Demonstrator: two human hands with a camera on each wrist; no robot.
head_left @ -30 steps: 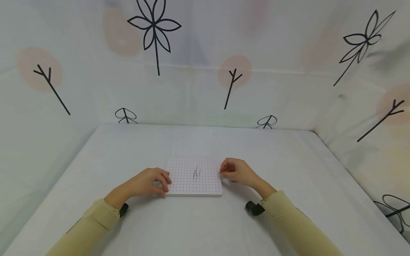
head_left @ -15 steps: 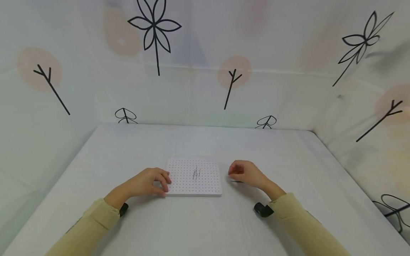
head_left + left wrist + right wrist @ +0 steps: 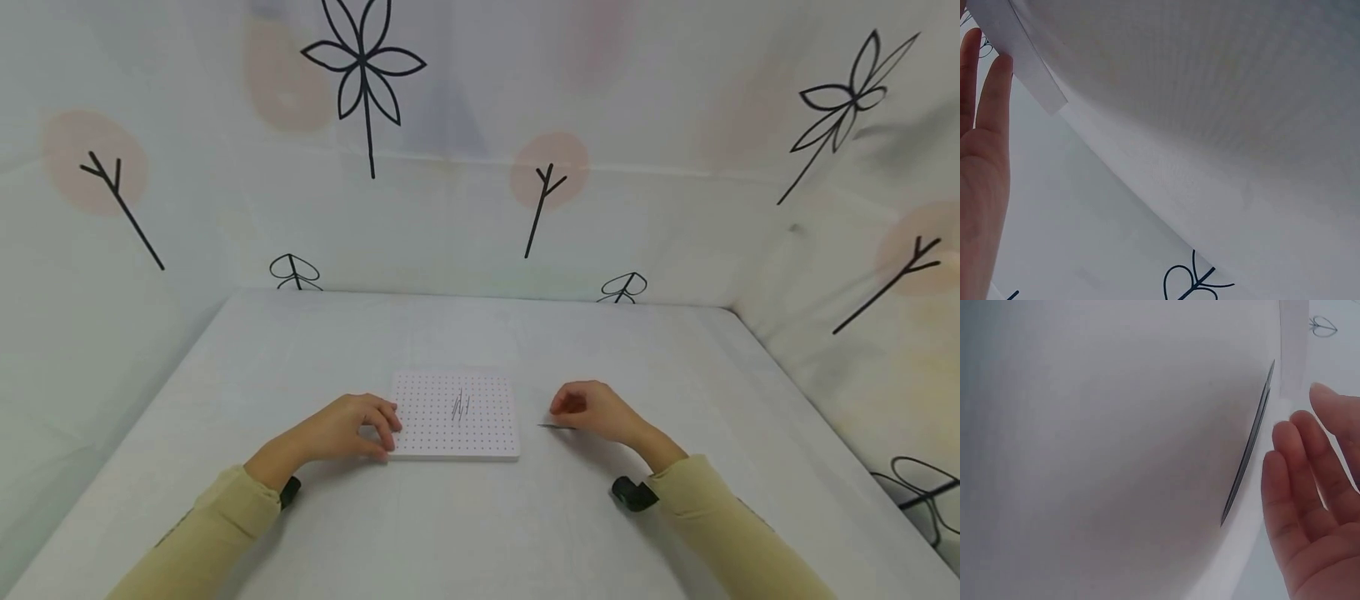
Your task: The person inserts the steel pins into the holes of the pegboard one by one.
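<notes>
A white board with rows of small holes (image 3: 427, 437) lies mid-table in the head view. Several thin dark needle-like sticks (image 3: 461, 407) stand upright or slightly tilted near its middle. My left hand (image 3: 351, 427) touches the board's left edge; in the left wrist view its fingers (image 3: 992, 100) lie nearly straight against the side. To the right of the board, my right hand (image 3: 596, 410) hovers with loosely bent fingers over a small bunch of thin dark pointed sticks (image 3: 1247, 447) lying on the table. Its thumb and fingertips are apart, with nothing visible between them.
A white cloth covers the table (image 3: 480, 533). Behind it hangs a pale curtain (image 3: 442, 225) printed with leaves and twigs. A dark camera (image 3: 632, 493) is worn at the right wrist.
My right hand has moved right and slightly nearer, away from the board's right edge, to the loose sticks, which show more fully now. The left hand and board have stayed still.
</notes>
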